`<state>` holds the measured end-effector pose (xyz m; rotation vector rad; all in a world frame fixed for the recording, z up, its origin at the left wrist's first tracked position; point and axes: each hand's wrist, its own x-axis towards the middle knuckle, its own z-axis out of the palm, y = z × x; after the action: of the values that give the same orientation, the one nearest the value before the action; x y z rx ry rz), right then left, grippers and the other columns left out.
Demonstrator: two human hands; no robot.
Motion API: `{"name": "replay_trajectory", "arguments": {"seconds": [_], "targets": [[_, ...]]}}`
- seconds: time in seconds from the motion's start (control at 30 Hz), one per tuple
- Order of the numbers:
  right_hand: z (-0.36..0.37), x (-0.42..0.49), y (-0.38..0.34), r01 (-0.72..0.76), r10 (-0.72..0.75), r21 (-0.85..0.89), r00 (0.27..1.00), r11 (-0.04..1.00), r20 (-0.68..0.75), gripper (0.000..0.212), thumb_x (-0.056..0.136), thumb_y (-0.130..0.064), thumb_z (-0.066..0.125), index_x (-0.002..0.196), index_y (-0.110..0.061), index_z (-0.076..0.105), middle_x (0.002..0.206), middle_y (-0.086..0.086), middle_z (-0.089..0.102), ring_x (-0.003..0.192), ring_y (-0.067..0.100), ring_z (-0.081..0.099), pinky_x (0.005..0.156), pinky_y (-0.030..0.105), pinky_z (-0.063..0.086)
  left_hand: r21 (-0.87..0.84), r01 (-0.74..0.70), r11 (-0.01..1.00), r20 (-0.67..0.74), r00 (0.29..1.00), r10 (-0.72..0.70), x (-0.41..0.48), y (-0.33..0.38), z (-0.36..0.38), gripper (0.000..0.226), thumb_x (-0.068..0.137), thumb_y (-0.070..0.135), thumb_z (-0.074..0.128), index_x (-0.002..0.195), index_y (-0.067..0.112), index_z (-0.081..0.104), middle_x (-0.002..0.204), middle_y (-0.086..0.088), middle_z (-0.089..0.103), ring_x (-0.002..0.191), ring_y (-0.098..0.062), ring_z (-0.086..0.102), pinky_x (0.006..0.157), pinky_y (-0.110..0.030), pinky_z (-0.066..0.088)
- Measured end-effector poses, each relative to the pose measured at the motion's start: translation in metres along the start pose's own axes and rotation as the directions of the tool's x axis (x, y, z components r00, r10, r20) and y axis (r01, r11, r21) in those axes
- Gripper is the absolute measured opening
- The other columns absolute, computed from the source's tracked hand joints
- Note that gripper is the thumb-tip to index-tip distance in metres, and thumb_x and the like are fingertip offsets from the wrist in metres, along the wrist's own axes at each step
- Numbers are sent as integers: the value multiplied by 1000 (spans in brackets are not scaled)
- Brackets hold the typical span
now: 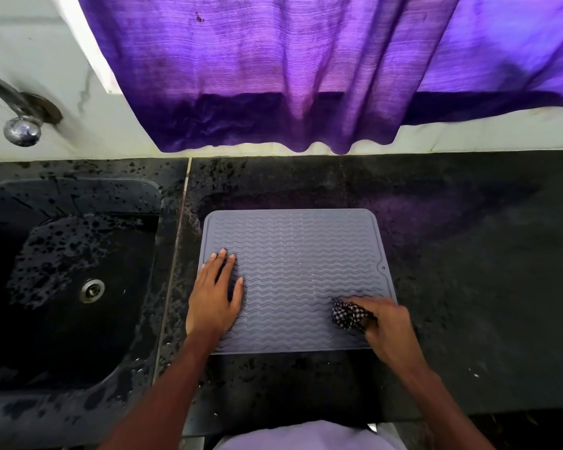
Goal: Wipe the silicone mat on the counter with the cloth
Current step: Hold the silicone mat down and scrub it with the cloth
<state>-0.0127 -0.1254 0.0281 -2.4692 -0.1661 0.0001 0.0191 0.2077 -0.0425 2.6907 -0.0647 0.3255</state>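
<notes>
A grey silicone mat with wavy ridges lies flat on the dark counter. My left hand rests palm down on the mat's left edge, fingers spread and holding nothing. At the mat's near right corner, my right hand grips a bunched black-and-white checked cloth and presses it onto the mat. Part of the cloth is hidden under my fingers.
A black sink with a steel drain sits left of the mat, wet with droplets. A chrome tap juts from the white wall at upper left. A purple curtain hangs over the counter's back edge.
</notes>
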Motion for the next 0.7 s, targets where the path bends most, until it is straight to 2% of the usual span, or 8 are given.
{"name": "replay_trajectory", "arguments": {"seconds": [0.07, 0.17, 0.27, 0.37, 0.47, 0.57, 0.63, 0.7], "targets": [[2, 7, 2, -25, 25, -12, 1000, 1000, -5, 64, 56, 18, 57, 103, -22, 75, 101, -6, 74, 93, 18, 68, 88, 32, 54, -1, 0, 1000, -3, 1000, 0, 0, 1, 0, 57, 102, 40, 43, 149, 9, 49, 158, -8, 42, 147, -25, 37, 120, -46, 34], [6, 15, 0, 2, 0, -42, 999, 999, 47, 62, 58, 15, 57, 102, -24, 75, 96, -8, 75, 88, 19, 68, 82, 35, 55, -3, 4, 1000, -4, 1000, -4, 1, 2, -1, 56, 102, 40, 44, 148, 9, 49, 157, -8, 43, 147, -25, 37, 118, -47, 36], [-4, 22, -6, 27, -27, -13, 999, 1000, 34, 54, 58, 15, 58, 94, -22, 76, 88, -7, 75, 82, 13, 67, 77, 30, 55, -1, 5, 1000, -5, 1000, -5, 1, 1, 0, 56, 102, 40, 43, 148, 9, 49, 157, -8, 43, 147, -24, 38, 118, -47, 36], [-9, 33, -6, 42, -42, -5, 999, 999, -5, 58, 55, 18, 58, 94, -21, 76, 88, -6, 75, 82, 8, 63, 78, 22, 50, 1, 1, 1000, -3, 1000, -1, 1, 0, 1, 56, 102, 41, 43, 148, 9, 49, 157, -8, 43, 147, -25, 38, 118, -48, 36], [-4, 44, -1, 35, -33, -44, 999, 998, 28, 59, 58, 13, 59, 102, -24, 75, 92, -6, 75, 86, 15, 68, 82, 28, 54, 2, 1, 1000, -3, 1000, -1, 1, 0, 1, 56, 102, 41, 43, 148, 9, 49, 157, -8, 44, 147, -25, 38, 118, -48, 36], [-7, 50, -2, 61, -60, -18, 998, 998, 36, 50, 62, 11, 62, 96, -22, 76, 88, -6, 76, 84, 7, 68, 79, 23, 53, 1, 4, 1000, 0, 1000, -4, 1, 0, 2, 56, 102, 41, 43, 149, 10, 49, 157, -7, 43, 147, -24, 37, 119, -48, 35], [-12, 57, -4, 74, -74, 5, 997, 997, 17, 52, 63, 14, 63, 97, -22, 76, 90, -9, 75, 86, 1, 65, 82, 19, 51, 0, 7, 1000, 3, 1000, -7, 1, 0, 2, 56, 102, 41, 43, 149, 10, 49, 158, -7, 42, 148, -24, 37, 118, -47, 36], [-11, 67, -3, 78, -78, -1, 997, 997, -10, 56, 62, 16, 64, 101, -23, 76, 93, -9, 75, 88, 3, 66, 85, 18, 51, -5, 10, 1000, 0, 1000, -10, 1, -1, 2, 56, 102, 41, 43, 149, 11, 49, 158, -7, 43, 147, -24, 37, 117, -47, 37]]}}
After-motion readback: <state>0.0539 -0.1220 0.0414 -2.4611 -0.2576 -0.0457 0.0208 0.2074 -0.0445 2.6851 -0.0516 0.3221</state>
